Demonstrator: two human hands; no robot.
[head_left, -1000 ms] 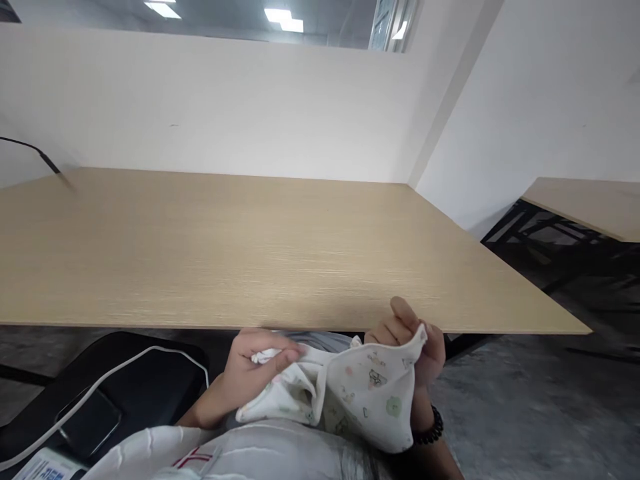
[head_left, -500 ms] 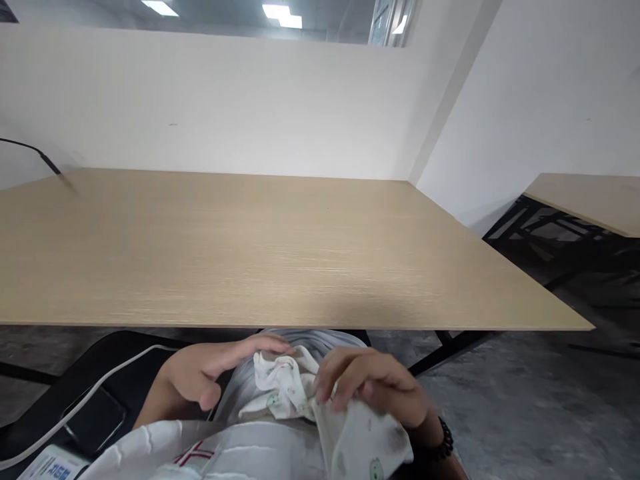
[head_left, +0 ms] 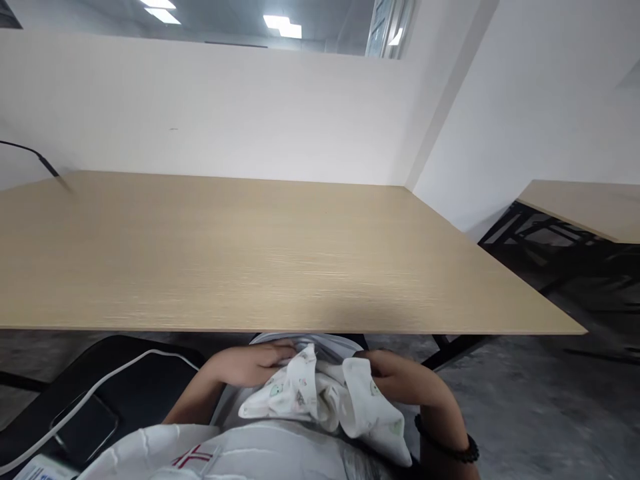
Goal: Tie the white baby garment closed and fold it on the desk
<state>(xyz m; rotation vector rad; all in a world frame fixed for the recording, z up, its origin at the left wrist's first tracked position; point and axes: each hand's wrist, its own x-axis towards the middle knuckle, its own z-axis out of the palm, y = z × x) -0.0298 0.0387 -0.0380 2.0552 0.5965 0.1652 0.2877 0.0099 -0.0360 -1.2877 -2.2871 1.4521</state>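
Observation:
A soft white cloth (head_left: 325, 400) with small green prints lies bunched over my lap, its edges folded up in loose rolls. My left hand (head_left: 253, 365) is at the cloth's left side, thumb and fingers closing at its upper edge; the fingertips are partly hidden. On the other side, my right hand (head_left: 400, 377) reaches around the right fold, gripping there with most of its fingers out of sight behind the fabric. A dark bead bracelet (head_left: 450, 447) circles my right wrist.
The wooden table (head_left: 280, 260) stands just ahead, its front edge beyond my hands. A black seat (head_left: 145, 380) at left carries a dark phone-like device (head_left: 87, 427) and a white cable (head_left: 100, 383). A second table (head_left: 590, 203) is at right.
My right hand has moved from atop the cloth to behind its right side. The left hand has shifted right, onto the cloth's edge. The cloth is spread wider, with its folds turned up.

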